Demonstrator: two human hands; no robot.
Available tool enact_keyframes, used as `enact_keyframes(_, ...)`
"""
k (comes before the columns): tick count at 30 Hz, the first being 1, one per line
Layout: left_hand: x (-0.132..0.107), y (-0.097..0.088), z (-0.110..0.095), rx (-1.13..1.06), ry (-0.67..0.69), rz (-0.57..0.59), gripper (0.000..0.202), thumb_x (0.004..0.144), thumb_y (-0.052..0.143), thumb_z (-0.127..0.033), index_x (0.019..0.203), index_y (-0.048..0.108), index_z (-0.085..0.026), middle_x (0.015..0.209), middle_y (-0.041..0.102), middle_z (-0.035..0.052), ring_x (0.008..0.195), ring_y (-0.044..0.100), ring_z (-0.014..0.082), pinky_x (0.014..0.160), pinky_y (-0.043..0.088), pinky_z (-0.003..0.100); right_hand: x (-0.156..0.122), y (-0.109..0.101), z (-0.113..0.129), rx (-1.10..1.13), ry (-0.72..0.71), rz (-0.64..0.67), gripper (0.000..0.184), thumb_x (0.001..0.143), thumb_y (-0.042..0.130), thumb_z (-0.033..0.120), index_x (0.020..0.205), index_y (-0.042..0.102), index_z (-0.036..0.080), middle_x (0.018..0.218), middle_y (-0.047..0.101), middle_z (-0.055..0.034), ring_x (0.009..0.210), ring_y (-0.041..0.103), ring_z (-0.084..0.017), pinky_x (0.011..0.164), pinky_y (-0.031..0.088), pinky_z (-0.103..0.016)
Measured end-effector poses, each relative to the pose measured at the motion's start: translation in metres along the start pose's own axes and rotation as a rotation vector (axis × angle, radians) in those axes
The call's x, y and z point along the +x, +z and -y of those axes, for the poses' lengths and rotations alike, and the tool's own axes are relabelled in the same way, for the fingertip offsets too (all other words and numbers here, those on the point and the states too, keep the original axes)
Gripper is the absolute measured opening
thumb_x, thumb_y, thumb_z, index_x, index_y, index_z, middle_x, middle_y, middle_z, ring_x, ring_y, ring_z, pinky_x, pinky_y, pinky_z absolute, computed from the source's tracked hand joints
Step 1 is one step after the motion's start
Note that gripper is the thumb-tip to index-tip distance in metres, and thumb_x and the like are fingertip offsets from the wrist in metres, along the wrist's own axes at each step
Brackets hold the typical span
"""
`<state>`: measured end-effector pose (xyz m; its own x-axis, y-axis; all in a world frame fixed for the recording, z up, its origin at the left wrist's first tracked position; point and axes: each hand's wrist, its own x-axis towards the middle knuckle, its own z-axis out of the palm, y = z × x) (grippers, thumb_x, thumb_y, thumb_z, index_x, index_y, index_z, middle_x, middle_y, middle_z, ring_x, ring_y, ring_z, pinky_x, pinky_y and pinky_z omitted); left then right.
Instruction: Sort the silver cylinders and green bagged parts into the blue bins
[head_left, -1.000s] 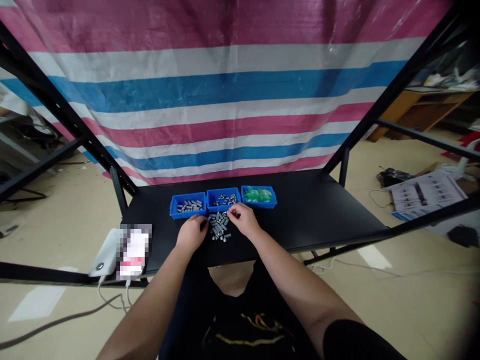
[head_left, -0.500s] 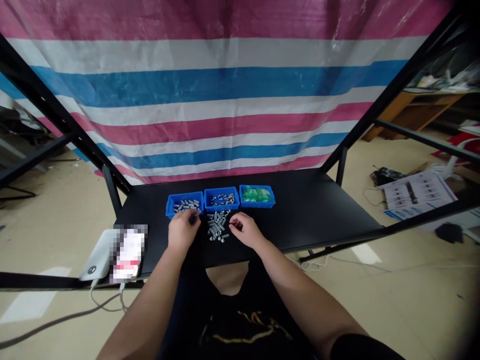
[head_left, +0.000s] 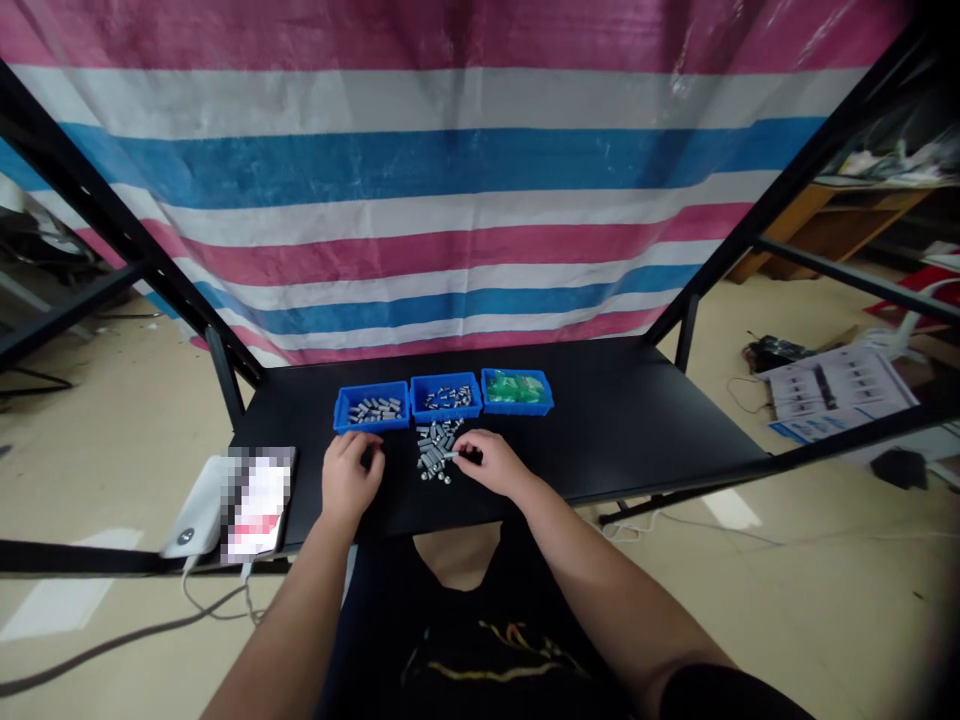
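Note:
My left hand (head_left: 352, 477) hovers over the black table just in front of the left blue bin (head_left: 373, 426). Its thumb and index finger curve apart, with nothing visible between them. At the right side of a loose pile of small grey metal cylinders (head_left: 433, 447), my right hand (head_left: 489, 462) pinches one metal cylinder (head_left: 451, 455) between thumb and fingertips. Similar cylinders lie in the left bin. Small shiny metal parts, too small to name, fill some of the middle bin (head_left: 446, 413). A few round shiny pieces (head_left: 447, 480) sit at the pile's near edge.
A right blue bin (head_left: 517, 408) contains green plastic packets (head_left: 517, 386). On the table's left end lie a white power bank (head_left: 199, 510) and a phone (head_left: 259, 505), both with cables. Black frame posts flank the table (head_left: 622, 430); a striped sheet (head_left: 450, 230) hangs behind.
My left hand has drawn back toward me from the left bin's edge, and the grey piece at its fingertips is gone. My right hand has shifted slightly left and now pinches a cylinder.

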<state>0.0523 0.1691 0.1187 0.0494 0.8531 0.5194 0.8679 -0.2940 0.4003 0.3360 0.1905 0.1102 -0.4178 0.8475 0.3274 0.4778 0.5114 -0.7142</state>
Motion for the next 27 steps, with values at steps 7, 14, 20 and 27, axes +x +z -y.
enact_keyframes(7,-0.027,0.006,0.009,-0.118,-0.059,0.113,0.011,0.09,0.054,-0.024,0.092,0.065,-0.024,0.095,0.068,0.0037,0.092,0.064,0.0214,0.084,0.051,0.034,0.104,0.016,0.032,0.008,-0.113,-0.006,0.011,0.083,0.072,0.021,0.094,0.069,0.02,0.087,0.07,-0.0008,0.076,0.062,-0.013,0.073,0.046,-0.024)
enact_keyframes(14,-0.022,0.006,-0.005,-0.23,0.115,0.296,0.014,0.094,0.054,-0.027,0.101,0.066,-0.024,0.097,0.07,0.0053,0.094,0.065,0.0208,0.087,0.052,0.036,0.101,0.008,0.034,-0.011,-0.071,-0.079,0.007,0.085,0.064,0.015,0.088,0.068,0.019,0.085,0.069,-0.0014,0.072,0.061,-0.013,0.074,0.048,-0.025)
enact_keyframes(20,-0.014,0.016,-0.017,-0.211,0.118,0.309,0.016,0.094,0.054,-0.026,0.103,0.067,-0.024,0.098,0.07,0.006,0.095,0.065,0.0219,0.089,0.053,0.038,0.02,0.0,0.028,0.043,0.045,0.009,0.01,0.08,0.075,0.024,0.085,0.067,0.02,0.08,0.066,0.0,0.063,0.056,-0.011,0.062,0.047,-0.024)
enact_keyframes(27,-0.013,0.024,-0.015,-0.205,0.137,0.306,0.018,0.094,0.051,-0.022,0.101,0.067,-0.023,0.098,0.069,0.0061,0.098,0.064,0.0225,0.092,0.051,0.039,-0.001,0.014,0.025,0.029,0.081,0.14,0.013,0.073,0.071,0.006,0.074,0.064,0.017,0.073,0.063,0.0012,0.062,0.057,-0.01,0.06,0.044,-0.022)
